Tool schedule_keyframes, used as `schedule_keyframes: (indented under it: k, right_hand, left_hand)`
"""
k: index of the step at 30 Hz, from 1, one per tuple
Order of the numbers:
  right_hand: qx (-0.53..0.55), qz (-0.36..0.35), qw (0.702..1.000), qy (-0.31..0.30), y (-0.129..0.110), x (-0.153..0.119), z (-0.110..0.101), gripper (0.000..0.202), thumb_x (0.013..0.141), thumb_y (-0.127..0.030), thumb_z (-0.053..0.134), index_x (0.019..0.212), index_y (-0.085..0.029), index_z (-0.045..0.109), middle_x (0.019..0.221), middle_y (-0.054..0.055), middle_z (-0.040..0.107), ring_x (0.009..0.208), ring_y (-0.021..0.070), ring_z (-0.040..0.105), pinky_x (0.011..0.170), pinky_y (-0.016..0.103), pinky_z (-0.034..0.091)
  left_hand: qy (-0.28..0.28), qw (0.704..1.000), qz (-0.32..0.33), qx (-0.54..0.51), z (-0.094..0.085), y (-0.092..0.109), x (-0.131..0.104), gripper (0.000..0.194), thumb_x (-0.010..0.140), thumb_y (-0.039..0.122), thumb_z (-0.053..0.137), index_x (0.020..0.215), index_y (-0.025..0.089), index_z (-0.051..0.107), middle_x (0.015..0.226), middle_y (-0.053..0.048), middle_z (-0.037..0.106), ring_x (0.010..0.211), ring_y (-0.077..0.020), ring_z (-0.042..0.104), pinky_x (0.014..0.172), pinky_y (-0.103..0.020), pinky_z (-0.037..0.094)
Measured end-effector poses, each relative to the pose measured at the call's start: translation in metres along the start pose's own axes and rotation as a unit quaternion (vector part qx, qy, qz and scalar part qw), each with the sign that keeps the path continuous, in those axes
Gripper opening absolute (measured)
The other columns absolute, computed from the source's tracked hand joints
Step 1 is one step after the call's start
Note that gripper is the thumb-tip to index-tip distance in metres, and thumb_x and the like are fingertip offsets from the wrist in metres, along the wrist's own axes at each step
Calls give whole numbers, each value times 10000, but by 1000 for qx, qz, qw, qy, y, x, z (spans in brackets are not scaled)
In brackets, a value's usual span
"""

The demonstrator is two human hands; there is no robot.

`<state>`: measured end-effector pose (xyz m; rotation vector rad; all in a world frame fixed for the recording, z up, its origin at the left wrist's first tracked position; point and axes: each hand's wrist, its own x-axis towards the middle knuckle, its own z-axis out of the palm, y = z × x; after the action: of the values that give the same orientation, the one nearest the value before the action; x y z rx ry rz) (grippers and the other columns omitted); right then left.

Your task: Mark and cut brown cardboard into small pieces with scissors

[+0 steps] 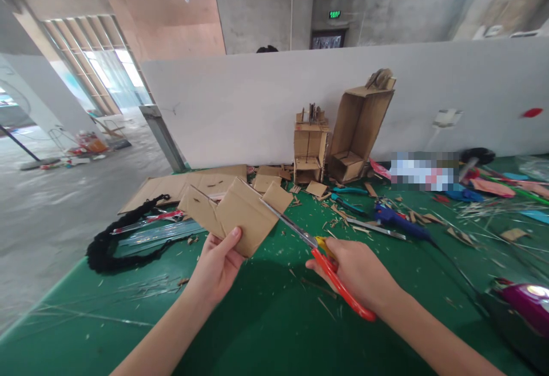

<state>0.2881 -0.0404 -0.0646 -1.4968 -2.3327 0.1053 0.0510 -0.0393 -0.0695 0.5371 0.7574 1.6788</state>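
Observation:
My left hand (221,264) pinches a folded piece of cardboard (242,213) at its lower edge, thumb on top. The piece is brown, with a crease and a notch along its upper side. In my right hand (354,267) is a pair of scissors (326,267) with a red and a yellow handle. Their blades reach up and left to the cardboard's right part, near a flap. How far the blades are apart is hard to make out. Both hands are above the green table (240,330).
Two cardboard structures (311,147) stand by the white partition (240,107). Right of the scissors lie a blue glue gun (398,222), teal pliers (349,202) and a metal blade (377,228). A black fuzzy cord (103,250) curves at left. Cardboard scraps are scattered about.

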Motion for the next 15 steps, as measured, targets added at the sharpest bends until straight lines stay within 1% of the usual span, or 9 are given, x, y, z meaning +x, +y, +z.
schedule_keyframes:
  k: [3,5,8,10,12,15]
  right_hand:
    - [-8,-9,1000,-6,1,-1,1,389,874,-505,398,623,-212,443,587,49,620,494,177,578,456,262,312]
    - [-5,-13,1000,-5,1,-2,2,385,875,-503,399,619,-216,429,584,46,617,483,172,573,453,260,307]
    - [5,-6,1000,9,2,-2,3,368,829,-520,469,622,-221,423,597,29,606,492,165,560,460,255,310]
    - [13,-2,1000,10,4,-1,4,366,792,-529,516,619,-221,421,609,20,596,520,165,554,479,254,326]
    - [21,-2,1000,-6,7,0,4,362,757,-543,552,646,-217,441,628,18,597,548,171,553,497,257,344]
    - [32,3,999,-29,11,0,5,368,728,-556,581,783,-200,502,720,40,628,610,194,575,521,271,373]
  left_hand:
    - [-2,1000,-6,-12,-1,1,0,428,736,39,630,1111,238,576,1030,-30,696,959,-163,645,794,-225,544]
    - [-2,1000,-9,-13,-2,3,1,446,731,47,635,1125,243,568,1018,-30,700,943,-166,651,784,-224,544]
    - [-11,1000,-17,-4,-5,6,3,462,712,87,663,1134,244,564,989,-38,706,908,-187,661,776,-261,552]
    - [-6,1000,-27,2,-7,8,4,457,691,104,679,1115,240,575,961,-40,709,854,-190,669,744,-281,562]
    - [12,999,-32,8,-9,10,5,420,685,116,678,1077,237,589,947,-33,706,799,-179,668,687,-283,570]
    - [37,999,-22,1,-9,14,7,300,728,145,640,1010,239,605,947,-7,691,780,-161,656,636,-285,568]
